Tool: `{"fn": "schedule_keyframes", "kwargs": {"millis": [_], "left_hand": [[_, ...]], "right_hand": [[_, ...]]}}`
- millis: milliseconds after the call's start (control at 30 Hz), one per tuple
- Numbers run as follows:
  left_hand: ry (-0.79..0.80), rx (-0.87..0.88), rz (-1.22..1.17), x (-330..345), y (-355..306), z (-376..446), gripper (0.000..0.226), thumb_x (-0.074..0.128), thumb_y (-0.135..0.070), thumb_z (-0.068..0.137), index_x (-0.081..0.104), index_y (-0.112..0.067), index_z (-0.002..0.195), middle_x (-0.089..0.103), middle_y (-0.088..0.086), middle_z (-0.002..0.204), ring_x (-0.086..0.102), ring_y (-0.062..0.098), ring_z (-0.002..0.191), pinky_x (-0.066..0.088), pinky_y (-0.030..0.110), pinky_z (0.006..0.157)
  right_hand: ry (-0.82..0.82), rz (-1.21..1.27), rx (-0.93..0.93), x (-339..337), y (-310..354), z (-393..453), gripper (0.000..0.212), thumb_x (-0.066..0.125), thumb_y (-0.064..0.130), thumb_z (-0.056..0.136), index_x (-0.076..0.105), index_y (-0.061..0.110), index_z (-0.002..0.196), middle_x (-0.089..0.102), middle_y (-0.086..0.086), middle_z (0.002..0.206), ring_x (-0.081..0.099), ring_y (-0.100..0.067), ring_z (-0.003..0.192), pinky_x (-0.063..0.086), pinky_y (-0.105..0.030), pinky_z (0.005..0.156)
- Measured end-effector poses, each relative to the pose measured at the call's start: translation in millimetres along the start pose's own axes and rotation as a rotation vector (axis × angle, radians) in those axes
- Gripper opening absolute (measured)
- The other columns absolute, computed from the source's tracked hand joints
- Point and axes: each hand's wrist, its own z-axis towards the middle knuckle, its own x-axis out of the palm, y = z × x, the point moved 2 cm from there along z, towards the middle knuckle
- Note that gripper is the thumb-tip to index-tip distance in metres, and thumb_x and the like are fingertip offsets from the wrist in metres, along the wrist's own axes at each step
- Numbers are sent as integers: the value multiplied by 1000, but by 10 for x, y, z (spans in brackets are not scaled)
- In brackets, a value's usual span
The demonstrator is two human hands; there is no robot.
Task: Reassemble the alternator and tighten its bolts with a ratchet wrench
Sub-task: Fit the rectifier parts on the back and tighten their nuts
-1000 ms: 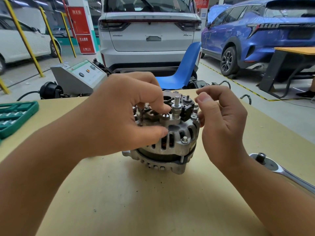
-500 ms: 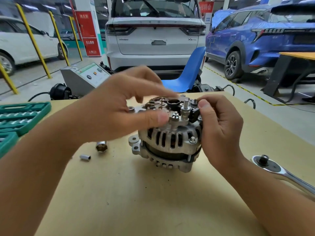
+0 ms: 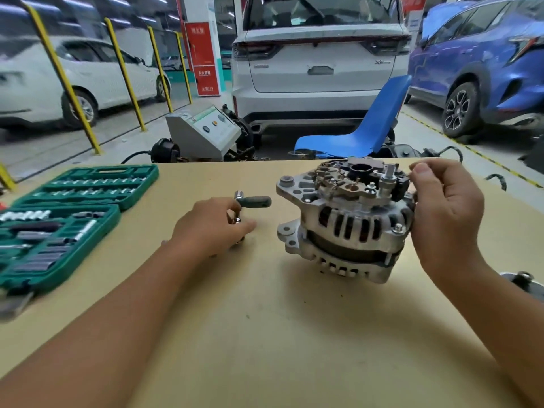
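Observation:
The silver alternator (image 3: 344, 222) lies tilted on the tan table (image 3: 265, 334), its rear with the rectifier and stud facing up. My right hand (image 3: 447, 213) grips its right side, thumb up by the black plug housing. My left hand (image 3: 212, 228) is on the table to the alternator's left, thumb and forefinger pinching a small chrome socket (image 3: 237, 221). Just beyond those fingers lies a short dark-handled driver (image 3: 256, 201) with a chrome end. The ratchet wrench's head (image 3: 524, 279) shows at the right edge, behind my right forearm.
An open green socket case (image 3: 73, 225) holding several sockets fills the table's left side. Beyond the far edge stand a grey test machine (image 3: 203, 134) and a blue chair (image 3: 365, 134). Parked cars lie behind them.
My left hand has left the alternator's top and moved left to the socket on the table. My right hand stays on the alternator's right side. The view has swung left, showing the socket case.

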Motion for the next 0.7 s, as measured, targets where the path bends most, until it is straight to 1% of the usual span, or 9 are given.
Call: {"fn": "schedule_keyframes", "kwargs": {"millis": [67,133,167,233,300,333,400,533,700], "left_hand": [[-11,-21,137,60,-91,42,28,66,-55,81,59,-35,99,64,-10,87,61,11,72,50,31,58],[15,-71,186,83,-167,109,34,63,-43,83,46,-25,108,57,-3,90,54,14,74,38,31,54],[39,-101,185,81,-187,144,38,62,-39,85,39,-22,111,55,-1,91,54,16,75,37,32,54],[85,-139,147,60,-184,216,44,62,-36,89,33,-18,117,55,3,91,59,20,76,43,34,55],[96,-149,42,27,-144,276,46,63,-35,93,37,-15,126,56,3,94,61,21,80,51,37,62],[84,-148,-24,6,-115,296,48,64,-34,95,40,-15,131,55,2,97,60,21,83,52,38,66],[39,-126,-139,-36,-69,309,52,66,-29,94,44,-16,139,56,1,102,60,22,87,50,36,66],[-29,-56,-330,-136,-38,246,41,68,-19,90,57,-25,130,68,8,90,64,24,75,44,32,60],[-67,-43,-551,-163,-31,163,14,74,-21,90,67,-22,102,73,14,89,66,25,74,47,33,65]], "right_hand": [[10,35,39,7,-17,-5,14,56,39,93,67,39,85,67,17,81,61,-12,84,53,-53,86],[16,49,64,10,-23,-6,14,56,40,92,68,38,86,68,13,83,63,-16,87,52,-58,88],[18,46,69,12,-19,-9,14,56,40,92,68,38,86,68,13,83,63,-17,87,52,-58,89],[21,45,70,14,-7,-17,14,56,40,91,68,38,86,68,13,84,63,-15,87,53,-57,88],[25,42,60,12,-2,-17,13,56,40,91,68,39,86,68,15,83,63,-12,85,54,-52,86],[27,34,51,10,1,-14,13,56,40,91,68,39,86,68,16,83,62,-11,83,54,-48,84],[27,16,25,-11,9,1,12,57,38,92,67,40,87,68,18,84,62,-7,81,54,-40,79],[28,3,-13,-33,30,18,11,56,37,93,65,42,88,67,21,85,61,-5,81,49,-30,75],[41,31,1,-19,50,-14,11,57,39,91,66,41,87,68,19,84,61,-6,81,49,-31,76]]}}
